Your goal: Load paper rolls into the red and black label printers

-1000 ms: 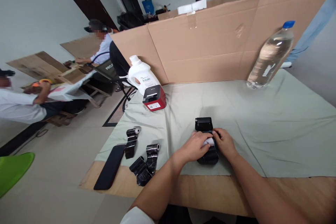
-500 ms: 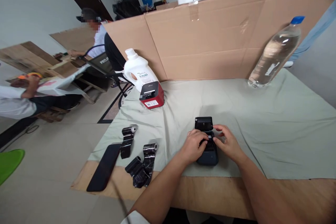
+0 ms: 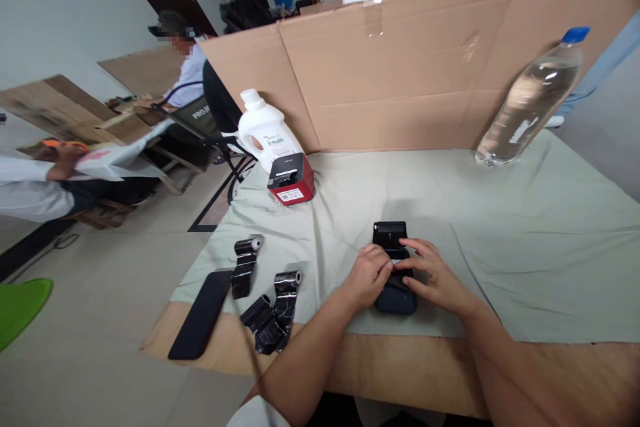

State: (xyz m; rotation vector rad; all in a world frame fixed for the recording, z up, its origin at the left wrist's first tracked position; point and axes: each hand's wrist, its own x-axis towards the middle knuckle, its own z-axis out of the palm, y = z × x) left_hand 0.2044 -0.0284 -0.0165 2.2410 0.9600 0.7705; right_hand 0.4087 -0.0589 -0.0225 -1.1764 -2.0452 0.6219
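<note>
A small black label printer (image 3: 393, 270) lies on the grey-green cloth (image 3: 500, 233) with its lid (image 3: 389, 234) flipped open away from me. My left hand (image 3: 369, 275) rests on the printer's left side, fingers curled and pinched at its paper bay. My right hand (image 3: 434, 277) lies over the printer's right side, fingers stretched toward the same spot. What sits between the fingertips is too small to make out.
Dark ribbon rolls (image 3: 274, 310) and another roll (image 3: 245, 264) lie left, beside a black phone (image 3: 201, 314). A red printer (image 3: 291, 178), white jug (image 3: 264, 131) and water bottle (image 3: 531, 99) stand before a cardboard wall (image 3: 400, 67). Other people sit at left.
The white paper roll seen under my hands a second ago is no longer visible. My right hand has spread flatter over the printer; my left fingers pinch at the bay.
</note>
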